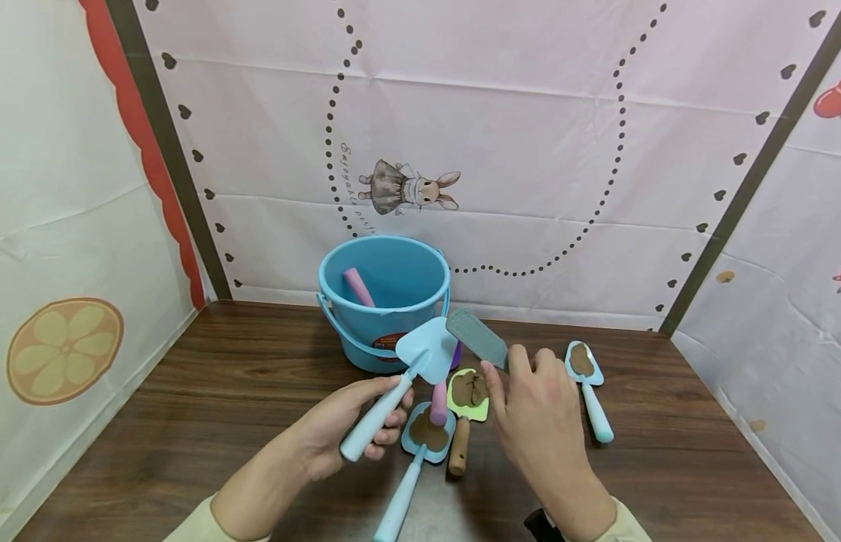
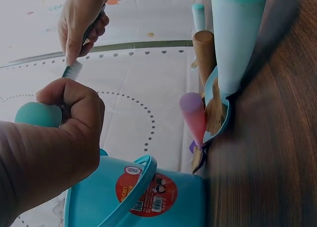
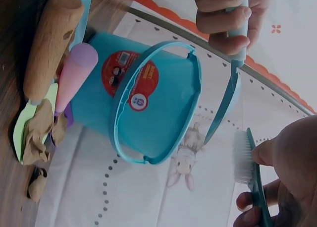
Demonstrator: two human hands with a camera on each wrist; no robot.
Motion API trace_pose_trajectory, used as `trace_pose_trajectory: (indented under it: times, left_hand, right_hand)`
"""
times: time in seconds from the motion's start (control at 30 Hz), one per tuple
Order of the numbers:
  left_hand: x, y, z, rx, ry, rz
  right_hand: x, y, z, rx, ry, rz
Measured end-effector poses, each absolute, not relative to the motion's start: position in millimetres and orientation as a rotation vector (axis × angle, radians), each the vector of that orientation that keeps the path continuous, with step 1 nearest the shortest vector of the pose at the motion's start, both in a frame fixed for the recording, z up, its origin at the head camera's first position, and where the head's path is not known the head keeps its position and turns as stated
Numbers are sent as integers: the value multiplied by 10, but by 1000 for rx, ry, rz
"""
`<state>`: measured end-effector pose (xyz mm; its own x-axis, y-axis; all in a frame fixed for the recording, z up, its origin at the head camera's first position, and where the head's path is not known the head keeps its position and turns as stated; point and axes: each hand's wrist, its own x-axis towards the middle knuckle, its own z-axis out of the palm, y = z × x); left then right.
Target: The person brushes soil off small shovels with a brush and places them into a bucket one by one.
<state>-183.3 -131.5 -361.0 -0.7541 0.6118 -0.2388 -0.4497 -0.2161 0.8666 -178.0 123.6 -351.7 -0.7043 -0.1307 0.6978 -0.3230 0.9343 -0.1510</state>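
My left hand (image 1: 325, 429) grips the handle of a light blue toy shovel (image 1: 430, 352), its bare blade tilted up in front of the bucket. My right hand (image 1: 538, 421) holds a scrub brush (image 1: 476, 337) by its dark teal body. In the right wrist view the brush's white bristles (image 3: 242, 157) face the shovel blade (image 3: 227, 105), with a gap between them. Behind both hands stands a blue bucket (image 1: 348, 327) with its handle hanging down in front. A pink handle (image 1: 359, 287) leans inside it.
On the wooden table (image 1: 210, 421) below the hands lie a blue shovel (image 1: 401, 497) and a green shovel with a wooden handle (image 1: 459, 449), both bearing brown clay-like lumps. Between them is a purple shovel's pink handle (image 1: 439, 405). Another clay-bearing blue shovel (image 1: 598, 412) lies right.
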Motion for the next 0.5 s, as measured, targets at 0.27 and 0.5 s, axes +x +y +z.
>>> trace_pose_trajectory:
  times: [0.27, 0.5]
  left_hand:
    - [-1808, -1297, -3614, 251, 1389, 2000]
    - [-1787, -1287, -3616, 287, 1386, 2007]
  right_hand:
    - [-1556, 988, -3617, 559, -2425, 419]
    - [-1476, 890, -3673, 593, -2412, 368]
